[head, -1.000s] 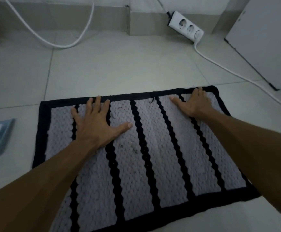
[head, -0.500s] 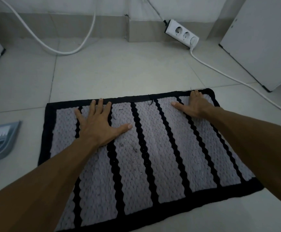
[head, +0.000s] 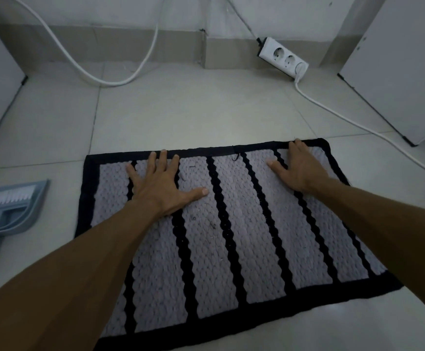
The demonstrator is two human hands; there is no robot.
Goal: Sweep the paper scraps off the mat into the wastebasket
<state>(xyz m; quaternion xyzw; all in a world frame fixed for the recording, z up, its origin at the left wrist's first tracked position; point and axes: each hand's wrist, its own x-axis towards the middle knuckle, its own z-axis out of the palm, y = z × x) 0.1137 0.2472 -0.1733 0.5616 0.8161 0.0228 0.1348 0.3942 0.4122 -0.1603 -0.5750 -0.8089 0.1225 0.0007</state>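
A grey woven mat (head: 252, 236) with black stripes and a black border lies flat on the tiled floor. My left hand (head: 163, 186) rests palm down on its far left part, fingers spread. My right hand (head: 297, 168) lies flat near the far right corner, fingertips at the black border. Neither hand holds anything. A few small dark specks (head: 212, 224) sit on the mat just below my left thumb. No paper scraps and no wastebasket are in view.
A blue-grey dustpan (head: 6, 211) lies on the floor to the left of the mat. A white power strip (head: 283, 58) leans at the back wall, its cable (head: 345, 117) running right past the mat's far corner. White cabinet panels (head: 399, 72) stand at right and left.
The view has tilted up and pulled back a little, so the mat and dustpan sit lower in frame. Both hands stay flat on the mat in the same spots.
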